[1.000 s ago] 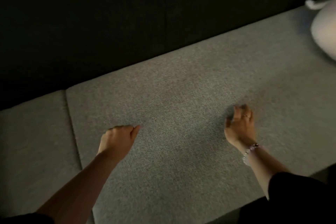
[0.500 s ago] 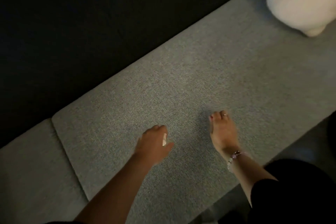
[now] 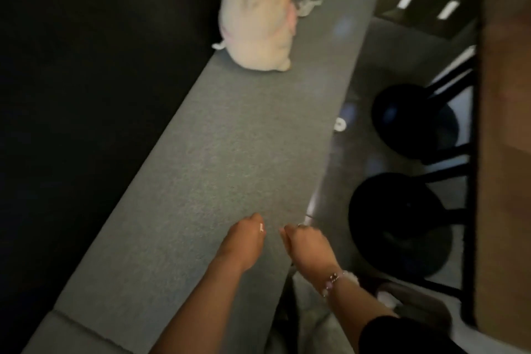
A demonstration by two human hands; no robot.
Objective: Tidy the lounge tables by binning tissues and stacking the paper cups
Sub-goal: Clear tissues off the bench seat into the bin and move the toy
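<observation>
On my feed both hands hang low over the grey bench seat (image 3: 230, 152), close together, not touching. L hand (image 3: 244, 241): fingers curled in, thumb & forefinger nipping a small white scrap (image 3: 261, 227); too blurred to say what it's made of. R hand (image 3: 307, 244), just right of it at the seat's front edge: fingers curled under, back of hand to cam, so I can't tell if anything's inside; beaded bracelet (image 3: 333, 282) on that wrist. Crumpled tissue (image 3: 309, 4) lies on the seat far ahead of both hands, just beyond & right of a white plush toy (image 3: 255, 17). Small white round thing (image 3: 340, 123) on the floor ahead-right of R hand, by the bench edge. Two black stools (image 3: 413, 121) right of R hand, wooden tabletop (image 3: 505, 152) beyond them
</observation>
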